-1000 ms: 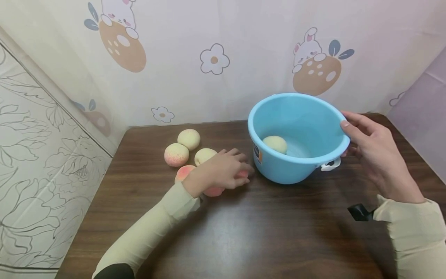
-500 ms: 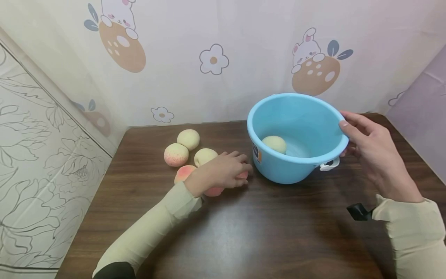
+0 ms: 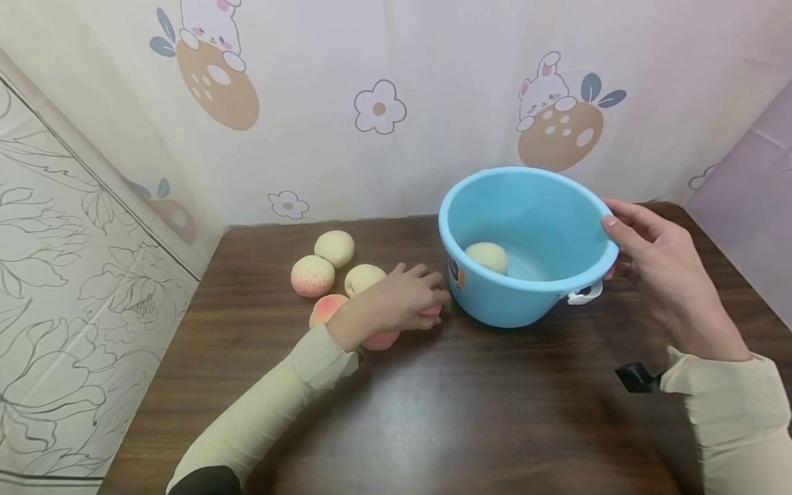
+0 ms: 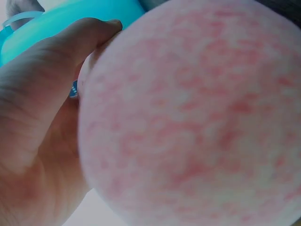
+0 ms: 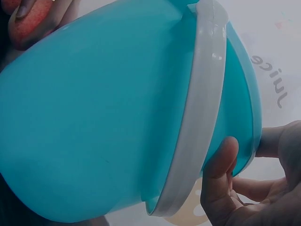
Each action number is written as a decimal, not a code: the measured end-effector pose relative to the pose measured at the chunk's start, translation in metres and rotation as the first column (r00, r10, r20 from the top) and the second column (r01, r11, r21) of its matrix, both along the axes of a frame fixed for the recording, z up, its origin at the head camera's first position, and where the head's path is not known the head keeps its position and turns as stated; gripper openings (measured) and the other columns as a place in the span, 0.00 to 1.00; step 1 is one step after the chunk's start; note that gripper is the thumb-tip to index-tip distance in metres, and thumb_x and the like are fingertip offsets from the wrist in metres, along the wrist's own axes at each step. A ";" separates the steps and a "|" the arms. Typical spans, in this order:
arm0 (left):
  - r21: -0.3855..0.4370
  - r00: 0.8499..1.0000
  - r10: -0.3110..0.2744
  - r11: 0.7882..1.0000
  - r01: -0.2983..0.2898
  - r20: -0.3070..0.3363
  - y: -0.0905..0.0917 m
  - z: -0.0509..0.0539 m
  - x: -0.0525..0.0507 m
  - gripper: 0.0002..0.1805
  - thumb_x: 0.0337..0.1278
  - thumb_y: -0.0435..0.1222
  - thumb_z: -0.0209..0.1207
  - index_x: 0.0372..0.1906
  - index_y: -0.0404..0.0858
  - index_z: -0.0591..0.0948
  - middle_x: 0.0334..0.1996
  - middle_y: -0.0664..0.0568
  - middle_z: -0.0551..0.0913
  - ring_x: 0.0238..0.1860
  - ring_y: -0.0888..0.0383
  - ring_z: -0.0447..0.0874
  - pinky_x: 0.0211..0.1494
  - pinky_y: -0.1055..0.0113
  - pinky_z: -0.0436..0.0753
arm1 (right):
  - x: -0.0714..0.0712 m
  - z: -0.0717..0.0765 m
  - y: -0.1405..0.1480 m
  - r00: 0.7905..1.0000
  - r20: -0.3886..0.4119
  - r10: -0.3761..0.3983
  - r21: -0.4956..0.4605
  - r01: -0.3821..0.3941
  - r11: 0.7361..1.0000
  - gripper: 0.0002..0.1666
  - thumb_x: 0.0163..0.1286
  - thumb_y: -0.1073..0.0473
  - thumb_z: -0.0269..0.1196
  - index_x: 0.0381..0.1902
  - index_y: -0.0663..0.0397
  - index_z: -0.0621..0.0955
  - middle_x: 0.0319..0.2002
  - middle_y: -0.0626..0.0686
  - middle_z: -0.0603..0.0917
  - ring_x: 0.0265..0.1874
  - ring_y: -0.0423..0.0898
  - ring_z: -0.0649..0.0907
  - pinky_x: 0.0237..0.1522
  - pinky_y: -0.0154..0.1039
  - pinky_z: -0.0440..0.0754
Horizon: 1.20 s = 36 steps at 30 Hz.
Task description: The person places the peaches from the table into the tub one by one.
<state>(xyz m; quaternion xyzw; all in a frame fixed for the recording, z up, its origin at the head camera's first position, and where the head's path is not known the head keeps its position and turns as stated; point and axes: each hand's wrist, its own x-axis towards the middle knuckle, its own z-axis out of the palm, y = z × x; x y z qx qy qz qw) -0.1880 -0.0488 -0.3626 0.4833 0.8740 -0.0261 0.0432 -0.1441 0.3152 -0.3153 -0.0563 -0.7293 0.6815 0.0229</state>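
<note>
My left hand point(image 3: 399, 300) curls its fingers over a reddish peach point(image 3: 436, 309), just left of the blue bucket point(image 3: 504, 301). In the right wrist view, that peach point(image 5: 32, 23) shows between its thumb and fingers. Another speckled pink peach point(image 4: 193, 117) fills most of the left wrist view, close to the left thumb point(image 4: 80, 40). My right hand point(image 3: 668, 268) grips the bucket's right rim, thumb on one side and fingers on the other. One pale peach point(image 3: 489, 257) lies inside the bucket.
Loose peaches lie around the left hand: a pale one point(image 3: 335, 248), a speckled one point(image 3: 312, 276), another pale one point(image 3: 364, 279) and reddish ones point(image 3: 326, 309) partly under the wrist. A patterned curtain point(image 3: 383, 165) hangs behind the brown table point(image 3: 433, 412).
Only the left fingers shift slightly over the peach. Both hands, the bucket and the loose peaches stay almost where they were.
</note>
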 end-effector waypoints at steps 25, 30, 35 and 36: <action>0.118 0.974 0.010 0.993 0.017 -0.225 -0.023 0.054 0.004 0.10 0.62 0.43 0.65 0.47 0.51 0.85 0.44 0.54 0.81 0.49 0.51 0.77 0.44 0.57 0.74 | 0.000 -0.001 -0.001 1.000 -0.022 -0.002 0.021 0.002 1.000 0.36 0.74 0.47 0.66 0.76 0.45 0.72 0.54 0.46 0.79 0.34 0.38 0.83 0.29 0.33 0.82; 0.163 0.966 0.018 0.986 0.025 -0.258 -0.027 0.066 0.000 0.09 0.62 0.42 0.66 0.46 0.51 0.85 0.44 0.54 0.81 0.50 0.50 0.78 0.45 0.55 0.75 | 0.000 -0.001 -0.001 1.000 -0.023 -0.004 0.016 0.005 1.000 0.36 0.73 0.47 0.67 0.76 0.45 0.72 0.55 0.46 0.78 0.35 0.37 0.83 0.29 0.32 0.83; 0.215 0.962 0.017 0.976 0.043 -0.271 -0.027 0.080 -0.002 0.09 0.62 0.40 0.63 0.46 0.50 0.85 0.44 0.54 0.83 0.48 0.51 0.78 0.43 0.56 0.75 | 0.000 -0.001 -0.001 1.000 -0.021 -0.008 0.013 0.008 1.000 0.36 0.73 0.47 0.67 0.75 0.45 0.73 0.54 0.46 0.78 0.34 0.37 0.83 0.28 0.32 0.83; 0.222 0.961 0.017 0.974 0.047 -0.277 -0.026 0.083 -0.003 0.09 0.62 0.39 0.63 0.46 0.50 0.85 0.44 0.54 0.83 0.47 0.51 0.78 0.42 0.56 0.75 | 0.000 -0.001 -0.001 1.000 -0.022 -0.009 0.013 0.009 1.000 0.36 0.73 0.47 0.67 0.75 0.45 0.73 0.54 0.46 0.78 0.34 0.37 0.83 0.28 0.32 0.83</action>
